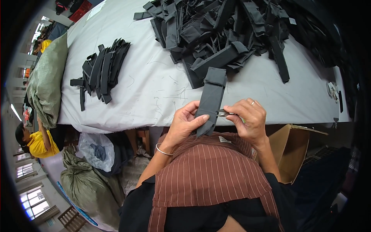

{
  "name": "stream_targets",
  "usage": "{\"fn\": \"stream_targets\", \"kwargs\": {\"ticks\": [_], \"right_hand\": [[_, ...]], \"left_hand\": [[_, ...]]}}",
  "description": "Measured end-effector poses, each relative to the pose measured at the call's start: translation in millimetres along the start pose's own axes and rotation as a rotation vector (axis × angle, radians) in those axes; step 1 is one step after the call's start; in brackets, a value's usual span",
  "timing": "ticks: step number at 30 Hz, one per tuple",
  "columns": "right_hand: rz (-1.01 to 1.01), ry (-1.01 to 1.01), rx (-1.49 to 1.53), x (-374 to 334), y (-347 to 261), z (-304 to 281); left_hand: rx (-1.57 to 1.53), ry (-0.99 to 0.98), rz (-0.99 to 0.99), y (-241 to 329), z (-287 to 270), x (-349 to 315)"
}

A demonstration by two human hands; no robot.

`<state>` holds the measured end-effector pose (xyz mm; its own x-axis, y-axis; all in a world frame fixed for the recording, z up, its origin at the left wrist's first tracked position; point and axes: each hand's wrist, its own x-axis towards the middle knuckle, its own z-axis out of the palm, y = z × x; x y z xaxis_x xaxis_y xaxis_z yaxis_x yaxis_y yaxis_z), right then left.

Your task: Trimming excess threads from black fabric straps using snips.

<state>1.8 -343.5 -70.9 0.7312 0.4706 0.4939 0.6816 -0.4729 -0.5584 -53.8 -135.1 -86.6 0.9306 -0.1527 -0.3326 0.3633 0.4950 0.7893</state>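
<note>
Brown and pinstriped, our apron lies nearest, at six o'clock. Above it our left hand pinches the lower end of a dark grey strip, thumb flat on its face and fingers behind; the strip hangs over the table's near edge, its top end toward twelve. Our right hand, just beside it at three o'clock, has its fingers closed around a small metal tool, whose tip meets the strip's right edge; we cannot tell whether its blades are apart. Outward from our hands spreads the white-covered table. At twelve o'clock a big heap of similar strips sprawls, and between nine and ten sits a smaller stack, well apart from it. Black cloth bunches at two o'clock, and an open carton stands at four. Toward eight we see a tied sack and a clear bag; a co-worker in yellow is between eight and nine, below another green sack just past nine.
</note>
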Motion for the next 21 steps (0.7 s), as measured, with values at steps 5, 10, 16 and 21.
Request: {"fn": "stream_targets", "kwargs": {"ticks": [5, 10, 16, 21], "right_hand": [[0.012, 0.006, 0.026, -2.8, -2.6, 1.7], [-0.018, 0.028, -0.027, -1.6, -6.0, 3.9], [0.478, 0.039, 0.515, -3.1, -13.2, 5.7], [0.421, -0.155, 0.502, -3.1, -9.2, 18.5]], "left_hand": [[0.011, -0.007, 0.003, -1.1, 0.9, -1.2], [0.024, -0.035, 0.006, -0.5, 2.0, -1.8], [0.013, -0.012, 0.017, -0.8, 2.3, -4.4], [-0.042, -0.033, 0.016, -0.8, 4.1, -4.3]]}}
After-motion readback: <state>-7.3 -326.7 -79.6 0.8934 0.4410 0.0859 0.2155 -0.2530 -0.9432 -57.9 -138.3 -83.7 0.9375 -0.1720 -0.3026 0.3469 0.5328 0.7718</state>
